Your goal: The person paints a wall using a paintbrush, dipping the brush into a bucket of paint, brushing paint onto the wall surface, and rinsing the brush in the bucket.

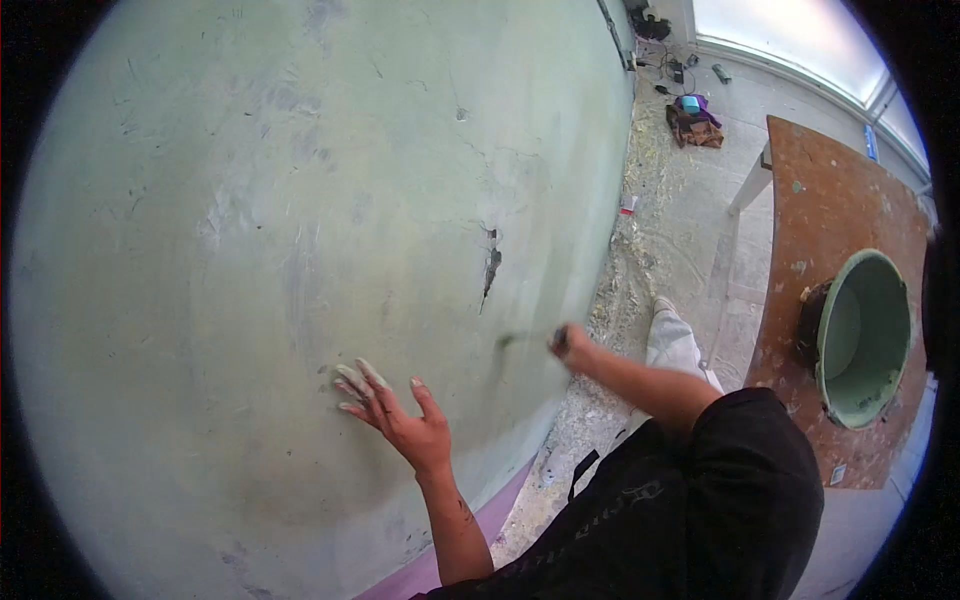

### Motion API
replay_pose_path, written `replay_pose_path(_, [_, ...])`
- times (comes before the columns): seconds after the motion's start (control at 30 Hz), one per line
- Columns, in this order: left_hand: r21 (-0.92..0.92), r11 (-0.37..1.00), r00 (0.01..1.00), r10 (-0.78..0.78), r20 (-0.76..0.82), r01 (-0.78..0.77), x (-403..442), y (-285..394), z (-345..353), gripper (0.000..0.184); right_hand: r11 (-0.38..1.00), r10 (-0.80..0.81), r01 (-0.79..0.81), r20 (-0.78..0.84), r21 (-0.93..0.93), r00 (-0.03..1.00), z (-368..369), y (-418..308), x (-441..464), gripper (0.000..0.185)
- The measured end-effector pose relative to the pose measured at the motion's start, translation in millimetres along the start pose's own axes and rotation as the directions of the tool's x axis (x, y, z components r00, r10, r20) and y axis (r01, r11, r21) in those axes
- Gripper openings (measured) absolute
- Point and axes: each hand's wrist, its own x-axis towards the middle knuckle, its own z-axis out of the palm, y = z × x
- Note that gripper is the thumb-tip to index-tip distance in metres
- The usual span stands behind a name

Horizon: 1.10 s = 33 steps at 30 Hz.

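My left hand (400, 420) is open, its fingers spread against or just off the pale green wall (380, 200); I cannot tell whether they touch. White-green residue coats its fingertips. My right hand (570, 345) is closed around a thin tool (525, 339) with a dark end at the fist. Motion blurs the tool, and its kind cannot be made out; its far tip points toward the wall. Above and between the hands, a jagged dark chip (491, 268) breaks the wall's surface, with fine cracks around it.
To the right, a green bucket (823, 365) stands on a stained brown table (810, 200). Crumbled debris (610, 320) litters the floor along the wall. Farther off lie a brown and purple cloth bundle (697, 127) and cords (672, 70). A bright window (790, 40) is at the back.
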Motion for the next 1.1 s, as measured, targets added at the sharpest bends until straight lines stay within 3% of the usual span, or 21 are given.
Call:
replay_pose_path(0.03, [-0.062,0.998,1.000,0.002,0.031,0.000,-4,5,4,0.066,0.732,0.309,-0.264,0.038,0.628,0.950,1,-77,14,0.021])
replay_pose_path(0.07, [-0.122,0.992,0.998,0.004,0.064,0.004,-8,10,8,0.065,0.821,0.089,-0.057,-0.029,0.568,0.996,29,-178,-37,0.020])
replay_pose_path(0.1, [-0.115,0.993,0.998,-0.005,0.070,0.013,-11,15,14,0.065,0.840,-0.004,0.055,-0.094,0.540,0.996,17,-215,22,0.020])
replay_pose_path(0.17, [-0.211,0.977,0.989,0.020,0.144,0.011,-17,25,27,0.063,0.703,-0.139,0.175,-0.109,0.689,0.984,28,-329,29,0.012])
replay_pose_path(0.27, [-0.226,0.973,0.981,-0.004,0.192,0.048,-18,38,37,0.061,0.539,-0.295,0.250,-0.098,0.804,0.951,32,-459,18,0.012])
replay_pose_path(0.3, [-0.243,0.968,0.979,-0.008,0.202,0.058,-18,41,39,0.061,0.554,-0.450,0.243,0.041,0.797,0.892,20,-482,40,0.012])
replay_pose_path(0.37, [-0.264,0.961,0.980,-0.028,0.197,0.080,-18,44,40,0.061,0.510,-0.492,0.295,-0.008,0.808,0.871,19,-510,30,0.009])
replay_pose_path(0.5, [-0.291,0.954,0.987,-0.025,0.159,0.071,-26,38,33,0.060,0.476,-0.405,0.236,-0.027,0.847,0.914,20,-442,20,0.011])
replay_pose_path(0.57, [-0.305,0.950,0.990,-0.030,0.140,0.072,-35,36,27,0.060,0.632,-0.260,0.235,-0.083,0.738,0.962,24,-349,20,0.018])
replay_pose_path(0.63, [-0.323,0.944,0.992,-0.028,0.121,0.066,-45,28,19,0.060,0.741,-0.177,0.106,0.041,0.663,0.983,31,-232,-21,0.015])
replay_pose_path(0.67, [-0.324,0.944,0.994,-0.030,0.105,0.063,-50,24,15,0.060,0.806,-0.058,0.088,-0.069,0.586,0.996,41,-181,-56,0.014])
replay_pose_path(0.7, [-0.326,0.943,0.995,-0.034,0.089,0.062,-55,20,12,0.060,0.841,0.057,-0.043,-0.009,0.539,0.998,50,-141,-100,0.015])
replay_pose_path(0.73, [-0.336,0.940,0.996,-0.033,0.080,0.058,-59,17,10,0.060,0.842,0.043,-0.031,-0.010,0.538,0.999,55,-99,-133,0.015])
replay_pose_path(0.8, [-0.364,0.929,0.997,-0.044,0.067,0.065,-68,11,6,0.060,0.779,0.382,-0.415,0.171,0.470,0.908,61,-27,-182,0.016])
replay_pose_path(0.83, [-0.373,0.926,0.997,-0.042,0.058,0.061,-72,8,6,0.060,0.712,0.466,-0.537,0.267,0.453,0.843,65,-18,-205,0.016])
replay_pose_path(0.87, [-0.374,0.925,0.998,-0.040,0.058,0.059,-75,5,5,0.059,0.721,0.566,-0.588,0.178,0.366,0.805,75,-31,-224,0.019])
replay_pose_path(0.9, [-0.373,0.926,0.997,-0.041,0.059,0.060,-79,2,4,0.059,0.730,0.558,-0.581,0.177,0.361,0.811,75,-34,-217,0.019])
replay_pose_path(0.97, [-0.371,0.925,0.997,-0.065,0.052,0.079,-85,-1,1,0.059,0.689,0.456,-0.452,0.146,0.567,0.878,74,-49,-188,0.020])
replay_pose_path(1.03, [-0.361,0.927,0.995,-0.090,0.046,0.101,-89,-3,0,0.059,0.767,0.274,-0.278,0.096,0.578,0.957,65,-108,-127,0.024])
replay_pose_path(1.07, [-0.352,0.929,0.993,-0.102,0.058,0.116,-91,-4,0,0.059,0.832,0.159,-0.124,-0.017,0.541,0.987,70,-159,-112,0.025])
replay_pose_path(1.1, [-0.344,0.930,0.992,-0.111,0.067,0.127,-92,-5,1,0.058,0.856,-0.027,0.020,0.005,0.516,1.000,61,-201,-72,0.025])
